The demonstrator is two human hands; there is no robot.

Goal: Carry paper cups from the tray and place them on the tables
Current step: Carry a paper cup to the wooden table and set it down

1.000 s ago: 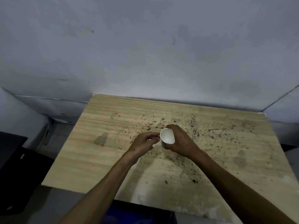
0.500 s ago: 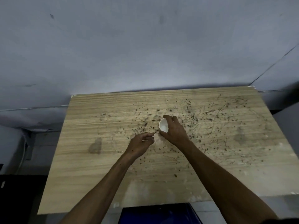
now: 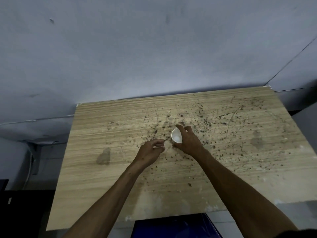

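Note:
A small white paper cup (image 3: 176, 137) stands near the middle of the wooden table (image 3: 120, 169), its mouth tilted toward me. My right hand (image 3: 189, 142) wraps round the cup from the right, fingers curled over its far rim. My left hand (image 3: 151, 152) hovers just left of the cup, a short gap away, with fingers loosely curled and nothing visible in them. The tray is not in view.
The tabletop is speckled with dark crumbs and has a dark stain (image 3: 103, 156) at the left. A grey wall (image 3: 154, 48) rises right behind the table. A blue object (image 3: 173, 226) sits under the near edge, dark furniture (image 3: 20, 212) at the lower left.
The right hand has brought the cup down onto the table. The left hand has come off the cup and drawn slightly back to the left.

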